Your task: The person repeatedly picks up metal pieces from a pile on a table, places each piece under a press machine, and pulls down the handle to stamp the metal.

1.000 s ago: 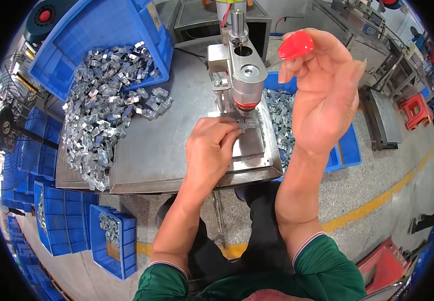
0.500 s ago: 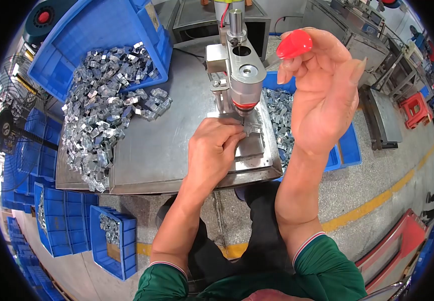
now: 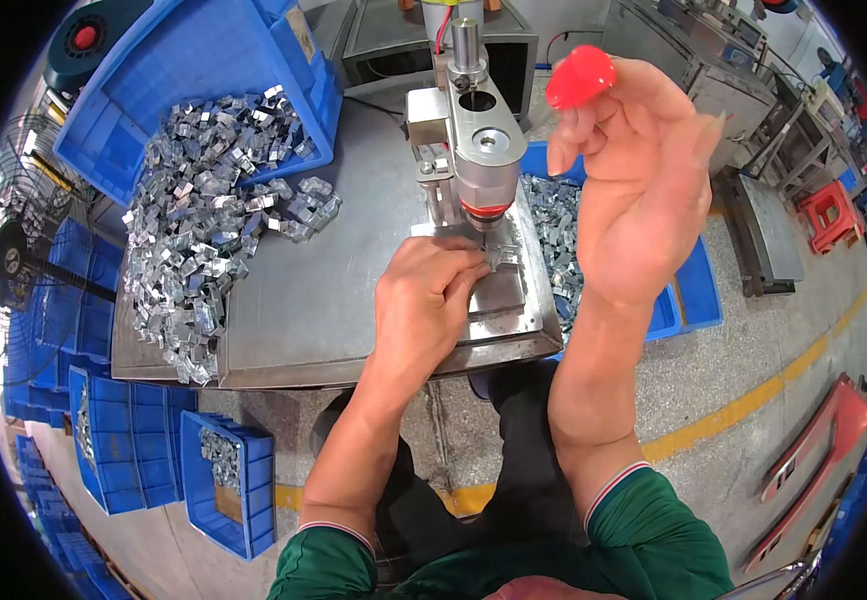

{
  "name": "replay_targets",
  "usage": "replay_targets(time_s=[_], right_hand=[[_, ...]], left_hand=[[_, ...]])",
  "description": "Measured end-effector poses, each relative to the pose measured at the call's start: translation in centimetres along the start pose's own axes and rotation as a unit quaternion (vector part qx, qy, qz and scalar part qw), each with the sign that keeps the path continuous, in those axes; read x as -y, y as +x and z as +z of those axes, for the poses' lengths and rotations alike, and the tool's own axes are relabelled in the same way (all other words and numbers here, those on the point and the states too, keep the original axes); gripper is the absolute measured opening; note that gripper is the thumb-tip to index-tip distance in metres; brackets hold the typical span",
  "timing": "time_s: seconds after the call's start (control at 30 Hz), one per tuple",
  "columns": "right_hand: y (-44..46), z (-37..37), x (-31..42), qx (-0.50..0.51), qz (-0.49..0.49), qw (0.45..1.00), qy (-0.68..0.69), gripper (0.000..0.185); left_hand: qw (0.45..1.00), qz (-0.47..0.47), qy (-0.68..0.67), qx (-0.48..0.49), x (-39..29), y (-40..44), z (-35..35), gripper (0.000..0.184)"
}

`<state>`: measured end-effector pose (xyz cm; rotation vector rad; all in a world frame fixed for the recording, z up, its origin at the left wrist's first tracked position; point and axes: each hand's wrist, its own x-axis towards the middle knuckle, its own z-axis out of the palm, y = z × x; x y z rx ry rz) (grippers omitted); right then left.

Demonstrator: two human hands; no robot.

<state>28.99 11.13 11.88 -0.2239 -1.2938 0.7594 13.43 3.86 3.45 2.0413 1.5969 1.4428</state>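
My left hand (image 3: 421, 300) is closed, with thumb and fingertips pinching a small shiny metal bracket (image 3: 499, 257) on the plate beneath the spindle. Above it stands a drilling or tapping machine (image 3: 486, 165) with a red ring round its lower head; a thin tool comes down near the bracket. Raised at the machine's right, my right hand (image 3: 643, 190) has its fingers curled on a glossy red knob (image 3: 581, 77), palm facing me and thumb sticking out. What the knob is fixed to is hidden.
A heap of metal brackets (image 3: 188, 240) spills from a tipped blue bin (image 3: 328, 110) onto the steel table (image 3: 298, 310). More brackets fill a blue bin (image 3: 693, 290) right of the machine. A fan (image 3: 13, 260) stands at left; a red pallet truck (image 3: 823, 440) is at lower right.
My right hand and the red knob have shifted slightly up and left. My left hand stays on the bracket. The red pallet truck at lower right has moved and shows its forks.
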Motion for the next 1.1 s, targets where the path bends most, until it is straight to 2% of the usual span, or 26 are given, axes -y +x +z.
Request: replay_targets(time_s=[0.17,0.3,0.6,0.7,0.8,0.97,1.1], right_hand=[[0.0,-0.2,0.0,0.008,-0.002,1.000,-0.004,0.074],[0.2,0.7,0.1,-0.034,-0.027,0.998,0.053,0.058],[0.2,0.9,0.2,-0.050,-0.010,0.996,0.068,0.057],[-0.1,0.1,0.1,-0.007,-0.008,0.997,0.071,0.057],[-0.2,0.1,0.1,-0.010,-0.007,0.997,0.070,0.057],[0.4,0.7,0.5,-0.091,0.001,0.994,0.056,0.057],[0.5,-0.3,0.7,-0.121,0.003,0.991,0.059,0.059]], left_hand=[[1.000,0.001,0.005,-0.006,-0.3,0.0,-0.1,0.014],[1.000,-0.001,0.001,-0.005,-0.2,-0.1,0.1,0.013],[1.000,0.005,0.006,-0.013,-0.1,-0.2,0.2,0.012],[1.000,0.004,0.005,-0.015,-0.1,-0.3,0.3,0.012],[1.000,0.006,0.008,-0.011,-0.1,-0.2,0.2,0.013],[1.000,-0.012,-0.015,0.015,-0.4,-0.2,-1.0,0.013],[0.997,-0.073,-0.026,0.006,1.0,0.0,-2.6,0.015]])
